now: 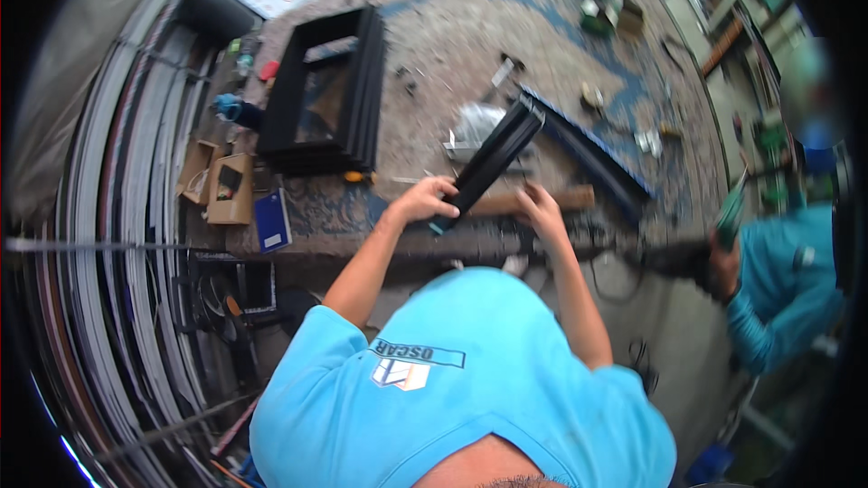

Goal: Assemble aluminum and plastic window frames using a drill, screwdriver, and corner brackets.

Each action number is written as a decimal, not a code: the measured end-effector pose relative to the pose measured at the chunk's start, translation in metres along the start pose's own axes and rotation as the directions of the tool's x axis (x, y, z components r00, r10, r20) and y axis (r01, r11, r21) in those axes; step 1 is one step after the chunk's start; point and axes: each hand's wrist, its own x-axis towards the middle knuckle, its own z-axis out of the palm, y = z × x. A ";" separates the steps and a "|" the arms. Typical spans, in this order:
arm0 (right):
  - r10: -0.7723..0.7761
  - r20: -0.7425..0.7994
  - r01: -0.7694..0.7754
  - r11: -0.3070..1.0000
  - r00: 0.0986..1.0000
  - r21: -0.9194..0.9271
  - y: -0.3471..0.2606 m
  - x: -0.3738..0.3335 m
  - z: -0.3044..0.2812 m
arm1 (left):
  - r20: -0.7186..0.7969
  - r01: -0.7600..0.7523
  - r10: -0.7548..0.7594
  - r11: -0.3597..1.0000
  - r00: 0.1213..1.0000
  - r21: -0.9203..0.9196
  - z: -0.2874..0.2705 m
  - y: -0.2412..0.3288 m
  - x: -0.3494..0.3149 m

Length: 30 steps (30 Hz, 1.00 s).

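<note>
"Worn worktop (443, 36) fills the upper middle of the frame. What step are you on?"

"Positioning 1 black profile (493, 161), I judge. It slants across the centre of the frame, and my left hand (420, 202) has its lower end pinched between the fingers."

"And your right?"

"My right hand (544, 214) is at the wooden block (576, 197), just right of centre, fingers bent. I cannot tell whether they grip it."

"What does the next move call for?"

"Probably a 2nd point of support, since I have the profile by only 1 end and its far end could swing."

"Anything in the way?"

"A 2nd dark profile (601, 155) slants right of centre, close by that far end. A clear plastic bag (477, 125) lies just beside mine, a hammer (502, 72) above it. Stacked black frames (363, 95) crowd the upper left. At the right edge, a co-worker (787, 280) holds a green power tool (731, 212), well apart."
</note>
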 end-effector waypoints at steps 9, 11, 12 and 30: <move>0.091 -0.126 -0.050 0.954 0.988 0.296 0.007 -0.010 0.027 | 0.076 0.158 -0.154 0.986 0.985 -0.045 0.030 0.008 0.002; 0.090 -0.108 -0.057 0.960 0.990 0.276 0.019 -0.013 0.010 | 0.013 0.068 -0.067 0.995 0.998 -0.078 0.028 -0.015 -0.008; 0.100 -0.135 -0.058 0.957 0.986 0.285 0.020 -0.017 0.005 | -0.053 0.025 -0.030 0.995 0.998 -0.094 0.025 -0.022 -0.014; 0.228 0.290 -0.365 0.692 0.929 0.623 0.055 0.068 0.046 | -0.081 0.207 -0.241 0.931 0.967 -0.302 -0.008 -0.060 -0.134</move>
